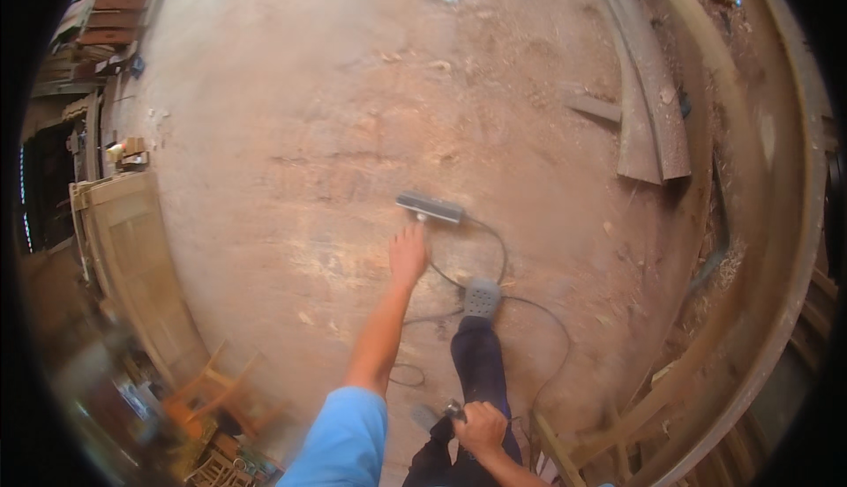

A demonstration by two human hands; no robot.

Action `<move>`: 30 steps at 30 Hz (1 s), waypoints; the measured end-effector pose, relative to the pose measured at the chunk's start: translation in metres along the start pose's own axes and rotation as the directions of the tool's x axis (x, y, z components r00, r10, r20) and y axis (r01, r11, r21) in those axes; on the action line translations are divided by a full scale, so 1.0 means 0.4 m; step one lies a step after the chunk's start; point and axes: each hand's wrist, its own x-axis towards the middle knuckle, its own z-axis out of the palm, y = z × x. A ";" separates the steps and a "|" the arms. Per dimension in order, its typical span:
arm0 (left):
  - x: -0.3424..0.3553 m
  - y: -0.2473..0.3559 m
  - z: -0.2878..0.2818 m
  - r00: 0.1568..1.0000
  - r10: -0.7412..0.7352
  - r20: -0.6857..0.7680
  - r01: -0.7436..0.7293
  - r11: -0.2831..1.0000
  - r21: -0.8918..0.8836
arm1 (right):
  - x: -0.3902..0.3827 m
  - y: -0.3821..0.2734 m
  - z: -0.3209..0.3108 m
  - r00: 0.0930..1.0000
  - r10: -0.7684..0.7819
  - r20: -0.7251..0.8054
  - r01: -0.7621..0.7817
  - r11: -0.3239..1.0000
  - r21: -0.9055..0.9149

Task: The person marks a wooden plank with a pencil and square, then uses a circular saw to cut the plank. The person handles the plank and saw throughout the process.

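Note:
My left hand (408, 253) reaches down and forward, its fingertips closed at a small white plug-like piece (421, 217). That piece meets the near side of a long grey bar resembling a power strip (430, 206), which is on the dusty ground. A dark cord (501, 244) curves from the bar's right end toward my grey perforated shoe (482, 297), and another stretch emerges beside my left hand. Close to my body, my right hand (483, 428) is wrapped round a dark object with a shiny end (455, 410); my fingers hide most of it.
Curved wooden boards (648, 125) and a short plank (594, 108) lie at the right, before a large curved wooden piece (776, 222). A wooden panel (137, 258) and an orange-brown chair (212, 390) stand left. Cord loops (565, 337) and wood shavings cover parts of the ground.

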 end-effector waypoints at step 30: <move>-0.765 0.141 -0.112 0.915 -0.355 0.191 0.403 0.817 -0.412 | -0.537 0.147 0.070 0.785 0.613 -0.093 -0.581 0.780 0.234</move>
